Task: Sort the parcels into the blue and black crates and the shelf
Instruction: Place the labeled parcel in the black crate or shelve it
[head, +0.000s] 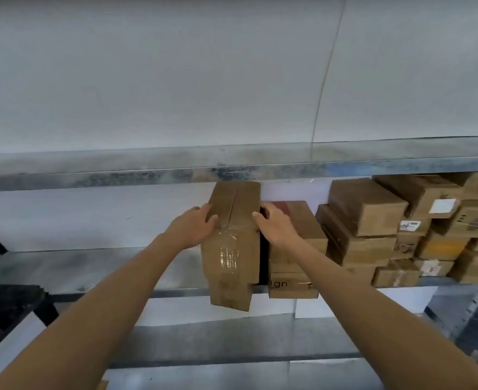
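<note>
At the far left, low in the scene, a dark object (7, 311) sits blurred at the edge; what it is cannot be told. The metal shelf (91, 266) runs from there across the whole width, its grey board bare on the left half. An upper board (119, 170) runs parallel above it, scuffed along its front lip.

The left hand (195, 228) reaches in from the near left and grips the parcel's upper left edge, fingers curled over the corner. The parcel (232, 249), a brown cardboard box sealed with clear tape, stands on end at the shelf's front edge. Its top is close under the upper board and its lower end hangs in front of the shelf's lip. Whether it rests on the board cannot be told. The right hand (274, 223) grips the parcel's upper right side, with its fingers tucked into the dark gap between the parcel and the next box.

That printed box (297, 277) stands just beside the parcel on the right and bears dark lettering on its near face. Farther right, a stack of boxes (373, 220) fills the shelf, piled several high and somewhat unevenly. One of them carries a white label (443, 206). At the lower right, a blue post (474, 313) slants below the shelf.
</note>
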